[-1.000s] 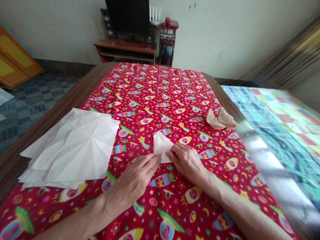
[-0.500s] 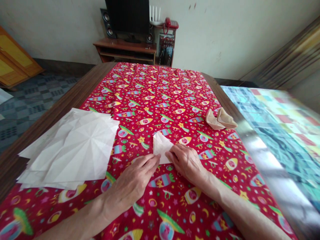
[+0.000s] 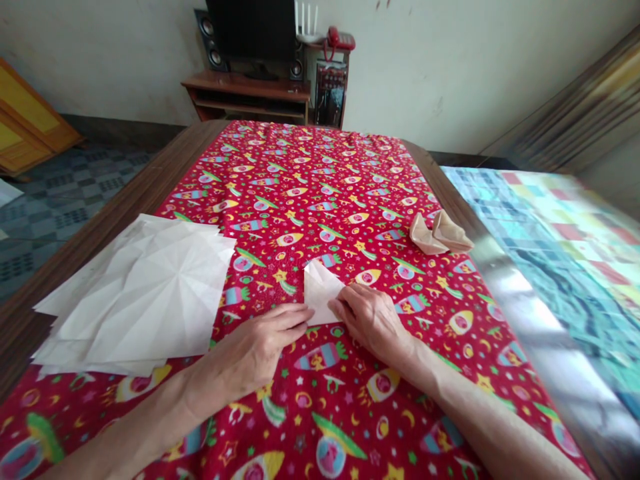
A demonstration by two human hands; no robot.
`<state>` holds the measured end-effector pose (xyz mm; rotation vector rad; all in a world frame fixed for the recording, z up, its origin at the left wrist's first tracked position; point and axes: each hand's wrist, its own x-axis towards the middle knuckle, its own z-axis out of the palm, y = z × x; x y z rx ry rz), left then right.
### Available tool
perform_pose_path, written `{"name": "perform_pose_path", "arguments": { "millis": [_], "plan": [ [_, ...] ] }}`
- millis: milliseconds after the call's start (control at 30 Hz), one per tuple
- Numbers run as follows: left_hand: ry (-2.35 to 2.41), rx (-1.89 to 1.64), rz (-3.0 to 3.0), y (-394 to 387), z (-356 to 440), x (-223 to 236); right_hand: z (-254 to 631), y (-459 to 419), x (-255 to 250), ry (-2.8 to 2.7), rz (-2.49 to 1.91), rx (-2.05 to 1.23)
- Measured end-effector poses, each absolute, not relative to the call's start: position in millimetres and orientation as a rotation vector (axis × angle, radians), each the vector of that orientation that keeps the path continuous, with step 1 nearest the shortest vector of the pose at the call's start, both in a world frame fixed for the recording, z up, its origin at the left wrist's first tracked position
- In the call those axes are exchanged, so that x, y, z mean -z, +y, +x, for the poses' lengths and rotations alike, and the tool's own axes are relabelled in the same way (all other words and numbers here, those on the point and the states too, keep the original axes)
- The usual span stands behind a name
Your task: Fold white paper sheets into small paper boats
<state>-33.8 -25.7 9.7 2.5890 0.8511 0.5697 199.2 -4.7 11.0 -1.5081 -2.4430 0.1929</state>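
Note:
A small folded piece of white paper [image 3: 321, 297] lies on the red patterned cloth in front of me, with a point at its upper left. My left hand [image 3: 270, 339] is at its lower left corner, fingers pressed together over the paper's edge. On the opposite side, my right hand [image 3: 373, 319] pinches the right edge between thumb and curled fingers, covering that corner. To the left rests a loose stack of white paper sheets [image 3: 155, 293], the top one marked with creases radiating from its middle. Two beige folded paper shapes [image 3: 440, 233] sit together farther off at the right.
The red cloth [image 3: 310, 180] covers most of a dark wooden table [image 3: 145, 193]. Beyond it stands a brown desk [image 3: 250, 92] with a monitor [image 3: 253, 30], speakers and a red telephone [image 3: 340, 40]. A patchwork-covered surface [image 3: 540, 240] adjoins at the right.
My left hand has slid slightly left along the paper, uncovering more of its lower left edge. The right hand keeps its hold, and the view has shifted a little.

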Motion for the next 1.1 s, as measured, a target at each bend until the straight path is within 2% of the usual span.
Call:
{"name": "perform_pose_path", "arguments": {
  "millis": [533, 800, 1100],
  "plan": [
    [0.748, -0.681, 2.525, -9.3, -42.9, -11.1, 199.6, -4.6, -11.2, -2.427, -1.507, -0.242],
    [0.874, -0.418, 2.748, -25.0, -31.6, -12.5, 199.3, -4.8, -11.3, -2.454, -1.519, -0.218],
    [0.921, -0.341, 2.791, -31.0, -27.0, -8.0, 200.5, -5.1, -7.9, -2.452, -1.489, -0.158]
  ]
}}
